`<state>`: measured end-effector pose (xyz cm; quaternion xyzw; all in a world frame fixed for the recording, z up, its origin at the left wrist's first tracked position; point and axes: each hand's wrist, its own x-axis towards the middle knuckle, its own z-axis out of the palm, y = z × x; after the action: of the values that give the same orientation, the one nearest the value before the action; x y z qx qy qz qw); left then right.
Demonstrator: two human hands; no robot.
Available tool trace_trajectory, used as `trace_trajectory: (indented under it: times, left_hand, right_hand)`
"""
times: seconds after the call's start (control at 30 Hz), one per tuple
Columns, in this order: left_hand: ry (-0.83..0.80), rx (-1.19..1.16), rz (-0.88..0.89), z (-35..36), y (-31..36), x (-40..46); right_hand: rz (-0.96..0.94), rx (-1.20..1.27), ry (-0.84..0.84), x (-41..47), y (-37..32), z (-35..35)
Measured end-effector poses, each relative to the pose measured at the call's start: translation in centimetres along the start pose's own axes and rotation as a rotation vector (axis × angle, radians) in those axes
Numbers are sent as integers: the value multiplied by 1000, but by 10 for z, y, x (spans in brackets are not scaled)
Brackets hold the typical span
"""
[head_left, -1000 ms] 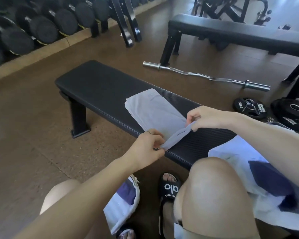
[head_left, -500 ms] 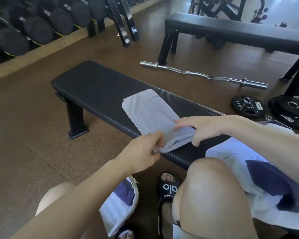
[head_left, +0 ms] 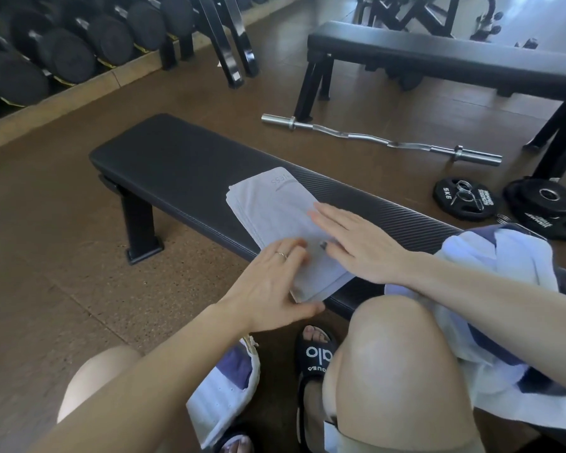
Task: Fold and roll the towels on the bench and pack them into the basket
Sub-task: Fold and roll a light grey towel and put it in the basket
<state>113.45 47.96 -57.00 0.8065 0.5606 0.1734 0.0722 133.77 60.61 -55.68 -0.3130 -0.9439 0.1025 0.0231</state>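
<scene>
The folded towel (head_left: 275, 217) lies on the bench (head_left: 177, 165), its long axis running from the near edge away and to the left. Both hands lie flat on its near end, fingers straight, gripping nothing: the left hand (head_left: 272, 282) at the near corner, the right hand (head_left: 356, 243) just beyond. Rolling would likely start from this end, away from the person.

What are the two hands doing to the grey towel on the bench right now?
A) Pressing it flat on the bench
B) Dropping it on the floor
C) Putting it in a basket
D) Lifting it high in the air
A: the left hand and right hand lie with straight fingers on the folded grey towel, which rests flat on the black bench.
</scene>
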Motion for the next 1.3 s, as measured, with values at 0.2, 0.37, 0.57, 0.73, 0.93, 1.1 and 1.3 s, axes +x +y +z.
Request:
trace_trajectory:
  times: [0.2, 0.37, 0.57, 0.73, 0.93, 1.1, 1.3]
  left_hand:
    - [-90, 70, -371, -10, -20, 33]
    - [-347, 120, -522, 0, -28, 32]
    - [-62, 34, -626, 0, -12, 23]
    - [94, -582, -957, 17, 31, 7]
    - [235, -930, -1135, 22, 43, 2]
    - [196, -1192, -1163, 12, 43, -4]
    - [106, -1425, -1289, 27, 50, -11]
  right_hand:
    - [3, -123, -108, 1, -3, 10]
    - [-13, -142, -36, 8, -10, 18]
    - [36, -83, -32, 11, 0, 15]
    - [85, -38, -37, 8, -2, 23]
    - [114, 12, -48, 10, -2, 14]
    - [126, -3, -100, 12, 5, 20]
    - [127, -26, -139, 14, 6, 23]
